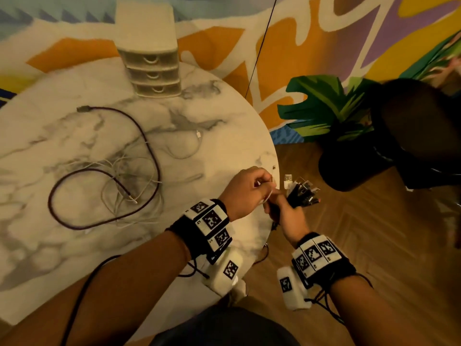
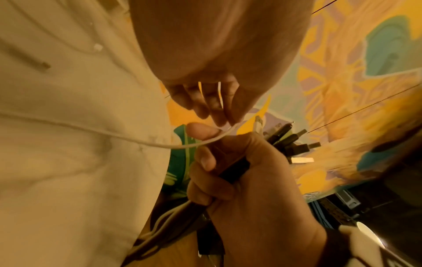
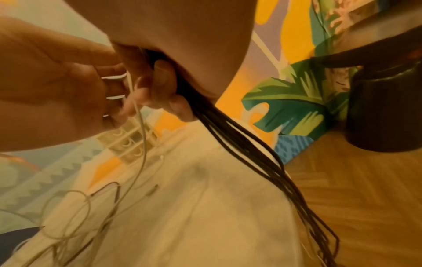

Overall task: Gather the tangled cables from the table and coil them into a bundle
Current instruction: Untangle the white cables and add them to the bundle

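White, thin, limp charging cable [image 2: 146, 142] pinched in left hand [image 1: 245, 192] at marble round table [image 1: 74, 258] edge, right hand [image 1: 287, 213] clenched round dark cable bundle [image 1: 303, 193] just off it; light, floppy, snag-prone, best gripped near plug.

Two bare forearms reach forward from the bottom of the head view, each wrist wrapped in a black band carrying white blocks printed with black square markers. The left hand [image 1: 245, 189] is raised at the counter's edge, back of the hand up, fingers curled inward with thumb and fingertips pinching a thin white cable [image 2: 146, 141]. The right hand [image 1: 287, 212] sits just beside and slightly below it, touching it, closed in a fist around a bundle of dark cables [image 3: 230, 133], thumb pressed along the top of the fist
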Tool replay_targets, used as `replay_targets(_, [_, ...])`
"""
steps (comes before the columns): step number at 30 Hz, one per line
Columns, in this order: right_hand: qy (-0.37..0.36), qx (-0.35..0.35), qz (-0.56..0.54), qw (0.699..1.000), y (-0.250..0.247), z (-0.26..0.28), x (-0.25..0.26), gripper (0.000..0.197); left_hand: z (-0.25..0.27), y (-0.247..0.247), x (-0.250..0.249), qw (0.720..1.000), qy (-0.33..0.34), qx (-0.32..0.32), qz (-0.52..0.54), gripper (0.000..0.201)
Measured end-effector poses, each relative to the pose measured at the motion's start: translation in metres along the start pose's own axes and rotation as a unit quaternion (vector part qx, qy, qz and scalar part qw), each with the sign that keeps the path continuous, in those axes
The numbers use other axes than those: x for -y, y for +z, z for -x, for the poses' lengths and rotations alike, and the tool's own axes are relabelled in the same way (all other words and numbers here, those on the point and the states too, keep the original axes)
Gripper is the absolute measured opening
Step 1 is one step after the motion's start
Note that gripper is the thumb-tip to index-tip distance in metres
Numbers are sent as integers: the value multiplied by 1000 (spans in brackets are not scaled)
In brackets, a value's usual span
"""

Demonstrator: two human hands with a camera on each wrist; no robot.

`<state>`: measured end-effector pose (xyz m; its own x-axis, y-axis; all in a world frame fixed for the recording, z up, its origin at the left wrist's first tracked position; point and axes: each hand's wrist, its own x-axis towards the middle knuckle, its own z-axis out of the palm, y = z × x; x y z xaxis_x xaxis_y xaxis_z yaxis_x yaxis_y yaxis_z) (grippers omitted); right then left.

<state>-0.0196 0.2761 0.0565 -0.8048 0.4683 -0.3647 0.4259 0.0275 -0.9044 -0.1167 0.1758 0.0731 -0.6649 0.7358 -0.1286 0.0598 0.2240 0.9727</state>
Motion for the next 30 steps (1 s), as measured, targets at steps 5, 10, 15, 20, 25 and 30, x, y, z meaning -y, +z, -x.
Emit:
replay_targets(5, [-17,66,-26,997,-4,11,21,52,14,-9,-18,992,49,-1,-118,14])
replay_targets(10, [-57,88,-8,994,-10,13,26,57,28,8,-38,983,105,-37,-145,6])
replay_targets(15, [-72,64,-31,995,-21,21,26,39,35,34,-55,969,109,-72,-209,6])
replay_targets(20, [-29,47,-50,997,-35,19,21,53,46,33,-42,981,15,-155,-115,31])
replay_targets(25, [-61,38,-181,981,-53,21,33,51,97,37,24,953,-189,92,-218,14])
replay_targets(30, [17,98,-385,918,-78,19,39,59,131,-29,81,934,-269,-65,-227,16])
